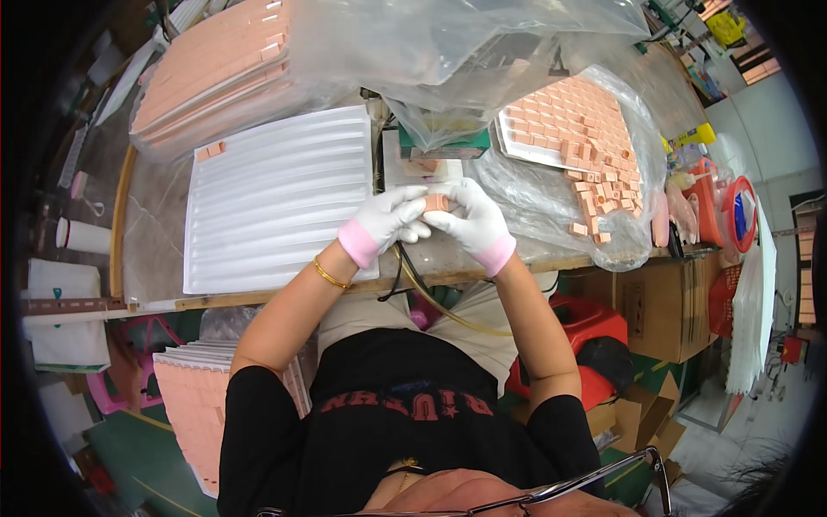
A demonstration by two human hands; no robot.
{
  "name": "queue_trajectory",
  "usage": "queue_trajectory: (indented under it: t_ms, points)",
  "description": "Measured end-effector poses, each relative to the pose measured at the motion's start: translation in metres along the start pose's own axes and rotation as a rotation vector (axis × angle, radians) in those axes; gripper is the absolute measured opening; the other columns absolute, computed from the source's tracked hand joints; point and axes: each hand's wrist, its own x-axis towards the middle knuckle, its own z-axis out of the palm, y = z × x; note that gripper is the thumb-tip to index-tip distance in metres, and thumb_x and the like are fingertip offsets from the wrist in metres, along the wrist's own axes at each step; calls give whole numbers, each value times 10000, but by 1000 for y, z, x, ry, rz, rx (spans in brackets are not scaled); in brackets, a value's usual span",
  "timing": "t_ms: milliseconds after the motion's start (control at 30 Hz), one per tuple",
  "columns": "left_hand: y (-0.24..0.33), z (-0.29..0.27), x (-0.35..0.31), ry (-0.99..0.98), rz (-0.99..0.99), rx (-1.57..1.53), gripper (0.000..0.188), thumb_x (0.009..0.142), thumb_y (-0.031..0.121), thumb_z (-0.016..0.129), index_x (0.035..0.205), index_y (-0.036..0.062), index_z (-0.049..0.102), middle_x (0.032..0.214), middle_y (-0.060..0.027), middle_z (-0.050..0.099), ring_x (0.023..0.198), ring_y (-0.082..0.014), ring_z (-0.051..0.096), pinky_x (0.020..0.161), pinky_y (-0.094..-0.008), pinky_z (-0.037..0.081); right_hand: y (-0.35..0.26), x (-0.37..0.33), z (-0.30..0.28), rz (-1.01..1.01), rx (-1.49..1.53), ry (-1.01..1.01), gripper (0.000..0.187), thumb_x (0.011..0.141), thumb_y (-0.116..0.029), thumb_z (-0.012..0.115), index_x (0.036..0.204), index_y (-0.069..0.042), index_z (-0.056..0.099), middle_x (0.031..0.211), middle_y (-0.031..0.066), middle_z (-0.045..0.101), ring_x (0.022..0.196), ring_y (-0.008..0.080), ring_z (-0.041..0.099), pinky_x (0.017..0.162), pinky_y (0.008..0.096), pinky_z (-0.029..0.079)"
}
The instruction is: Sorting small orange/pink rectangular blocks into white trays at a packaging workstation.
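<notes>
A small peach-coloured block [436,202] is pinched between the fingertips of both my hands, close to the table's front edge. My left hand [388,220], in a white glove with a pink cuff, is closed on its left side. My right hand [472,217], gloved alike, grips it from the right. Left of my hands lies a white ridged tray [280,207], with a few peach blocks [211,151] at its far left corner. To the right, a loose heap of peach blocks [603,189] lies on clear plastic, beside a tray of blocks in rows [560,112].
Stacked trays of peach blocks [211,73] stand at the far left. Clear plastic sheeting [448,43] hangs over a green box [444,145] ahead. A yellowish hose [431,297] runs over the table edge. Red containers [706,207] are at the right; a cardboard box [663,306] sits below.
</notes>
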Motion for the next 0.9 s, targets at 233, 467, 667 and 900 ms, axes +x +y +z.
queue_trajectory:
  t_ms: [233, 467, 667, 900]
  points:
    - [22, -83, 2, 503, 287, 582, 571, 862, 274, 638, 1314, -15, 443, 1146, -131, 597, 950, -156, 602, 792, -281, 505, 7, 46, -21, 284, -561, 144, 290, 766, -306, 650, 905, -52, 657, 862, 146, 660, 812, 312, 644, 727, 354, 503]
    - [18, -73, 39, 494, 437, 1093, 624, 793, 172, 690, 1337, 7, 432, 1308, -152, 511, 1156, -240, 525, 959, -348, 434, 48, 67, 8, 240, -235, 90, 323, 727, -311, 661, 906, -43, 647, 797, 121, 668, 785, 306, 635, 726, 348, 498]
    - [8, -73, 41, 508, 413, 1038, 616, 770, 189, 698, 1311, 11, 463, 1282, -155, 528, 1157, -256, 519, 985, -355, 405, 27, 55, -4, 334, -33, 8, 334, 694, -238, 703, 962, -46, 649, 854, 117, 675, 796, 262, 649, 732, 335, 499]
    - [18, -64, 54, 479, 533, 928, 556, 669, 277, 740, 1096, -44, 586, 1009, -222, 622, 961, -367, 589, 848, -400, 463, 14, 57, -10, 450, -242, 18, 365, 688, -218, 721, 971, -3, 636, 855, 132, 674, 781, 233, 643, 731, 313, 493]
